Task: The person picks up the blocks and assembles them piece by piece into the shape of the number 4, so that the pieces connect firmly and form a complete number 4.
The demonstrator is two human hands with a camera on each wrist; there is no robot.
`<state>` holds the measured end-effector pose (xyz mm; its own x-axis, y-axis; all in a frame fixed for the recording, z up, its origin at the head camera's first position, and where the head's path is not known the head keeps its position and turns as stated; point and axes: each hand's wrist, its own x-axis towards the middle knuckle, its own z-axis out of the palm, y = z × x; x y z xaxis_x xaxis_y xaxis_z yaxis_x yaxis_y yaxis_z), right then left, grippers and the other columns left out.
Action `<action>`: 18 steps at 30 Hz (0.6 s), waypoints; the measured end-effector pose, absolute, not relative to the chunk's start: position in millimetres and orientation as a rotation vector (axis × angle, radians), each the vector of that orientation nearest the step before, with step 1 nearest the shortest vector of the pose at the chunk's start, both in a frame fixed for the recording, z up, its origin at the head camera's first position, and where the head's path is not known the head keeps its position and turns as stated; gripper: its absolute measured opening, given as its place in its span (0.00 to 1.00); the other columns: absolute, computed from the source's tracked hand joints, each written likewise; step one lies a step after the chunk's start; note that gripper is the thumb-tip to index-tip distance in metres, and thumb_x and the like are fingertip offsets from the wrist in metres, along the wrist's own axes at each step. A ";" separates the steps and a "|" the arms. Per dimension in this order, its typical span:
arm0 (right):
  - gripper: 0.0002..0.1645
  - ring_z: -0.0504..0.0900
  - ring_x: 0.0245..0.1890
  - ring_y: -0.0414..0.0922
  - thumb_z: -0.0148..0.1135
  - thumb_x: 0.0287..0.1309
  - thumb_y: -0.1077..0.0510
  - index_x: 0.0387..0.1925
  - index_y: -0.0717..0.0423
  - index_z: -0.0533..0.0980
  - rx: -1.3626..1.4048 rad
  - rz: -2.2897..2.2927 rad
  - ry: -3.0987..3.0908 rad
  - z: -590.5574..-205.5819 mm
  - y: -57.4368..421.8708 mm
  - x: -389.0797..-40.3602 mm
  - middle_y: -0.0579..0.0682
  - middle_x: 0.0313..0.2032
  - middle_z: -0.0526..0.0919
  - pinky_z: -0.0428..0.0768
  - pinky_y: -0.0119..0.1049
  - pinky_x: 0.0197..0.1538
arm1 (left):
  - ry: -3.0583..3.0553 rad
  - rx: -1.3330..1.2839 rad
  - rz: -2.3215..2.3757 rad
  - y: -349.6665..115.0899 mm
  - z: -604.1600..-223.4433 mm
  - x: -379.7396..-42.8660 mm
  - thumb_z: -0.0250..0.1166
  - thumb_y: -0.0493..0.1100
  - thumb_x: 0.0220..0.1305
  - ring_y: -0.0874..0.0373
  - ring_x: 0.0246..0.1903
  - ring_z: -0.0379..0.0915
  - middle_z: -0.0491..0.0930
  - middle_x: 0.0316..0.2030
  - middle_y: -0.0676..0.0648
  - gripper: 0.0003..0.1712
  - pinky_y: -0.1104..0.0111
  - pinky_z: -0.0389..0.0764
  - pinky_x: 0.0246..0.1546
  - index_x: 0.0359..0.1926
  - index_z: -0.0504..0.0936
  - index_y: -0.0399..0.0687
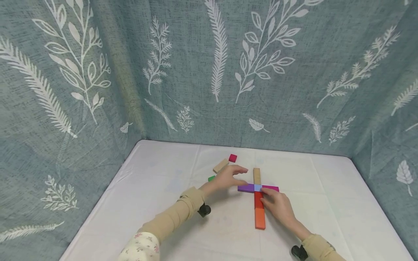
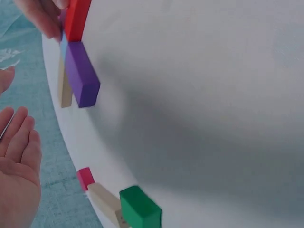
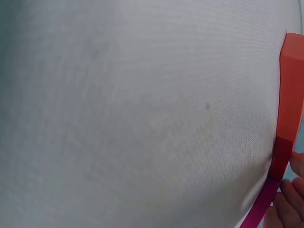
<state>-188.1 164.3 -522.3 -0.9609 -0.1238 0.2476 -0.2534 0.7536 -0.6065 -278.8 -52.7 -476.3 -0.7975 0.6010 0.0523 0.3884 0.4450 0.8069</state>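
My left hand (image 1: 228, 177) hovers left of the cross of blocks, thumb and fingers apart with nothing between them. Nearest to it lies a purple block (image 1: 245, 188), the cross's left arm. My right hand (image 1: 278, 206) touches the cross from the right, thumb at the red block (image 1: 258, 200) and fingertips by the inner end of the magenta block (image 1: 272, 188). A light blue block (image 1: 257, 187) forms the centre. Beyond it stretches a natural wood block (image 1: 257, 176). An orange block (image 1: 259, 219) continues the line below the red one.
Behind my left hand lie a green block (image 2: 140, 208), another wooden block (image 1: 221, 165) and a small pinkish-red block (image 1: 233, 158). The white tabletop (image 1: 326, 185) ends at a patterned blue-green curtain (image 1: 196, 72) at the back and sides.
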 end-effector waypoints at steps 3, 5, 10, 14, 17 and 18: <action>0.24 0.83 0.48 0.54 0.70 0.48 0.63 0.51 0.63 0.79 0.300 0.989 -2.755 -522.6 164.0 -188.1 0.58 0.47 0.84 0.80 0.49 0.50 | 2.458 0.885 1.314 -59.3 -471.8 -280.0 0.69 0.41 0.56 0.51 0.58 0.73 0.78 0.55 0.43 0.28 0.66 0.72 0.60 0.57 0.76 0.36; 0.24 0.83 0.48 0.54 0.71 0.48 0.64 0.50 0.63 0.79 0.302 0.981 -2.748 -522.6 164.2 -188.4 0.58 0.47 0.84 0.80 0.48 0.50 | 2.479 0.893 1.329 -63.9 -468.4 -281.4 0.70 0.40 0.55 0.51 0.56 0.74 0.79 0.54 0.42 0.27 0.65 0.74 0.59 0.56 0.77 0.36; 0.25 0.83 0.47 0.54 0.71 0.48 0.64 0.50 0.64 0.79 0.307 0.968 -2.742 -522.9 164.9 -188.4 0.59 0.46 0.84 0.81 0.48 0.49 | 2.499 0.918 1.382 -76.6 -463.0 -286.9 0.70 0.39 0.55 0.48 0.55 0.75 0.80 0.53 0.40 0.25 0.63 0.74 0.59 0.54 0.78 0.36; 0.25 0.83 0.48 0.54 0.70 0.48 0.63 0.51 0.63 0.79 0.301 0.973 -2.752 -522.7 164.8 -188.1 0.59 0.47 0.84 0.80 0.48 0.50 | 2.498 0.954 1.419 -88.0 -460.0 -291.5 0.69 0.43 0.56 0.50 0.56 0.75 0.80 0.53 0.40 0.24 0.65 0.74 0.59 0.53 0.79 0.38; 0.25 0.83 0.47 0.55 0.71 0.48 0.64 0.50 0.64 0.79 0.308 0.969 -2.742 -522.7 164.0 -187.6 0.59 0.47 0.84 0.81 0.48 0.49 | 2.502 0.950 1.428 -96.3 -455.9 -293.7 0.69 0.46 0.57 0.52 0.56 0.75 0.80 0.53 0.42 0.25 0.66 0.74 0.59 0.54 0.79 0.39; 0.24 0.83 0.47 0.55 0.71 0.47 0.64 0.50 0.64 0.79 0.309 0.968 -2.738 -523.1 163.8 -187.6 0.59 0.46 0.84 0.81 0.48 0.49 | 2.506 0.931 1.426 -98.8 -454.2 -294.3 0.69 0.45 0.57 0.52 0.57 0.74 0.80 0.53 0.42 0.25 0.65 0.74 0.59 0.54 0.79 0.40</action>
